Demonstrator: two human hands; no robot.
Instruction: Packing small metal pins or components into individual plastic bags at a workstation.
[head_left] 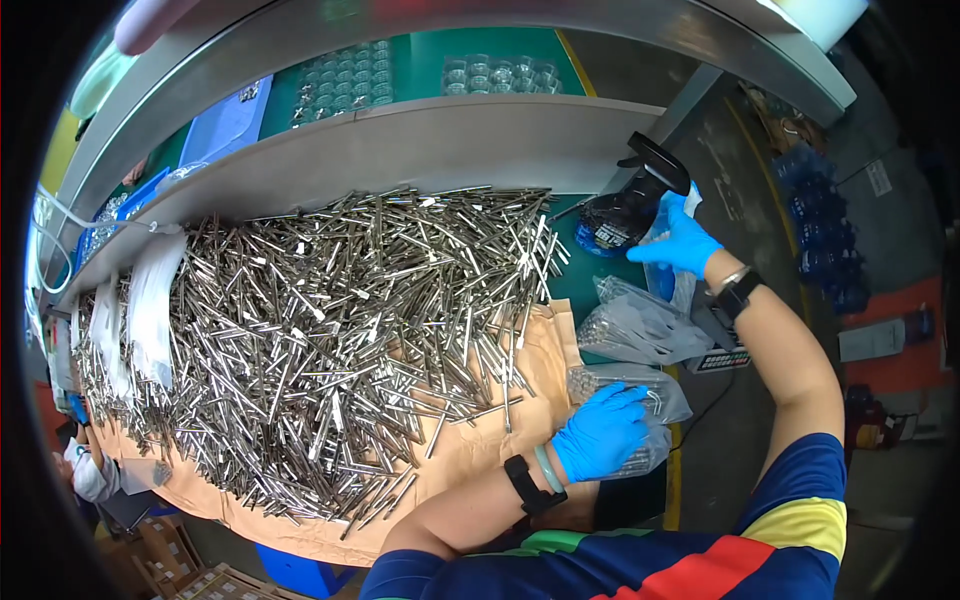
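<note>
Both my hands wear blue gloves. My left hand lies over a clear plastic bag of metal pieces near the front right of the table, its fingers curled down on the plastic. Farther back, my right hand has thumb and fingers closed around thin clear plastic, apparently a bag. Just left of it stands a black-topped object with a blue base; its kind is unclear. Between my hands rests another clear bag of metal pieces. A large heap of thin metal rods spreads to the left.
Brown paper lies under the heap. A grey metal barrier runs behind it, with clear plastic trays beyond. A device with a keypad sits by the right edge. Another person's sleeve shows at far left.
</note>
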